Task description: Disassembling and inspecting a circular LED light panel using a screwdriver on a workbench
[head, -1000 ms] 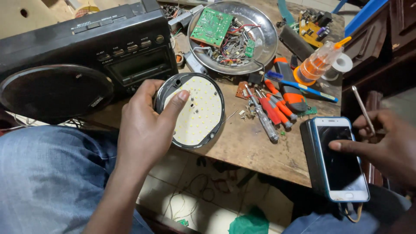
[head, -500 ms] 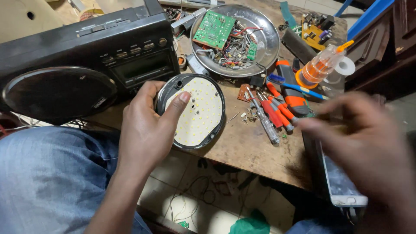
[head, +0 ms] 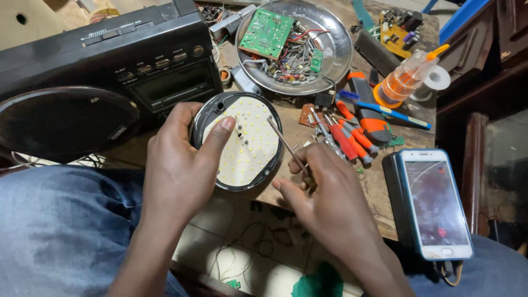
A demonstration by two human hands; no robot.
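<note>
My left hand [head: 179, 168] grips a round black lamp housing with a white LED board [head: 242, 143] at the table's front edge, thumb laid across the board. My right hand [head: 330, 206] is closed around a thin metal screwdriver [head: 286, 146]; the shaft slants up to the left and its tip rests near the board's upper right part. Both hands sit side by side over the wooden table [head: 286, 195].
A big black radio [head: 104, 77] lies at the back left. A steel bowl [head: 335, 41] holds circuit boards and parts. Red-handled screwdrivers [head: 349, 140], an orange bottle [head: 404, 80] and a smartphone [head: 434, 201] on a black block lie to the right.
My right hand left the smartphone, swept left across the table and now holds a thin screwdriver against the LED board. My left hand stayed on the lamp.
</note>
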